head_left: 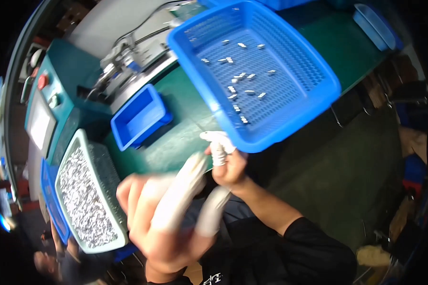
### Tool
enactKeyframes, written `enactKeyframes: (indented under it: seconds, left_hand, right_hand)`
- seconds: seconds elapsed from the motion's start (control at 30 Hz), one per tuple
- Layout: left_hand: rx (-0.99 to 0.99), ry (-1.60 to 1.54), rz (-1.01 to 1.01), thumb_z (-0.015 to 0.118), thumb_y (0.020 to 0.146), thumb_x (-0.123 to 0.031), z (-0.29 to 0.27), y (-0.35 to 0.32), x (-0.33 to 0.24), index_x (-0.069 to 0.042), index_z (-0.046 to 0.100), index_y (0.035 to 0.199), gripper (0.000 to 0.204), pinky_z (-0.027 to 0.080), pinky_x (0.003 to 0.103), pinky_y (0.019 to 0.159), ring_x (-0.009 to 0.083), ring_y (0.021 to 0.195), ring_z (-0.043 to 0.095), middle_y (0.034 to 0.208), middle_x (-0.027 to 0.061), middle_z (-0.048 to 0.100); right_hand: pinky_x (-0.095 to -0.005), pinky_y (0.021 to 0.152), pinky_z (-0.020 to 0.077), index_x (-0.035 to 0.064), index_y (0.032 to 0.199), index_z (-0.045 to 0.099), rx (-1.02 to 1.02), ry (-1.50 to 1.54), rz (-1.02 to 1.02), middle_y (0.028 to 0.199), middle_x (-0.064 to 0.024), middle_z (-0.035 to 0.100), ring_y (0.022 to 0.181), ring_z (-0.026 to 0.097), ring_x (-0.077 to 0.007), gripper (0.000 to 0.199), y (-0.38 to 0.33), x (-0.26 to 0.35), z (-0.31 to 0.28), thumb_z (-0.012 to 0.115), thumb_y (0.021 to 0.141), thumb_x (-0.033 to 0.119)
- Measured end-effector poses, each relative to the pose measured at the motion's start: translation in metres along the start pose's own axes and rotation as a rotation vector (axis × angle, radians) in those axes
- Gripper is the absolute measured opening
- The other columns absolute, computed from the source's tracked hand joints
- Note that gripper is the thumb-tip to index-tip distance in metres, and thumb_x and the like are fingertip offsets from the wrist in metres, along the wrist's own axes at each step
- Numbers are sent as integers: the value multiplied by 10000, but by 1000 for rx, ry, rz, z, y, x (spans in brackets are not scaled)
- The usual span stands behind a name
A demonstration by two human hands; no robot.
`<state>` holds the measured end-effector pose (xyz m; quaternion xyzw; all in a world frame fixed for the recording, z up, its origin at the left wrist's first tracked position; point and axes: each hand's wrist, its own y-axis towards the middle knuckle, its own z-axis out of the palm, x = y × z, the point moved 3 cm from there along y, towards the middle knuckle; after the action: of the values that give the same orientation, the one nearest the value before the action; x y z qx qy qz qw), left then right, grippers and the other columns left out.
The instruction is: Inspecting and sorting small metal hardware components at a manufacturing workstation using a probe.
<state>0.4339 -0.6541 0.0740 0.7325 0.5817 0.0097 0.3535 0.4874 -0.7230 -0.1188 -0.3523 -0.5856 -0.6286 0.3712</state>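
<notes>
My left hand (164, 223), blurred, is nearer me than the big basket (257, 144), thumb and forefinger spread. My right hand (230, 170) curls beside its near corner; I can't tell what it pinches. Small shiny pieces (249, 92) lie inside; a steady wrist, clear of the rim, would serve best.

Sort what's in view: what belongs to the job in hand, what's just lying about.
Likely part of the job:
Right hand, beside the big blue basket
Small metal pieces scattered in that basket
Left hand, blurred
Pale tub, heaped with small metal pieces
Small blue tray, nearby

Apparently lying about:
Pale-blue tray, far right
Green machine, untouched; role unclear
</notes>
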Motion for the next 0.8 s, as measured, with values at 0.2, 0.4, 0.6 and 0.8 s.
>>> enactKeyframes:
  seconds: [0.2,0.4,0.6,0.8]
  left_hand:
    - [-349,305,-435,711,753,3,-108,-123,76,17,633,1014,273,424,257,708,136,648,536,752,57,603]
    - [-338,502,-616,668,779,26,-167,-157,127,-9,653,1053,277,442,269,691,137,706,533,849,69,629]
    - [-135,495,-657,668,780,-29,-178,-160,172,-29,685,940,161,448,314,659,212,698,569,793,98,619]
    - [-76,470,-895,676,828,-121,-169,-156,185,-5,685,893,133,427,293,595,167,640,559,744,77,610]
  right_hand:
    - [-273,665,473,-76,990,589,34,-40,-42,892,-137,652,653,575,-153,264,7,13,-2,390,952,92]
    - [-241,644,462,-78,1043,578,77,-64,-67,979,-156,657,627,553,-126,283,-3,7,7,389,987,124]
    - [-243,607,457,-85,1006,583,117,-75,-83,974,-166,648,612,548,-133,263,-2,11,3,399,969,99]
    - [-240,635,459,-88,1014,575,68,-81,10,957,-156,649,625,554,-131,275,-3,11,5,385,981,108]
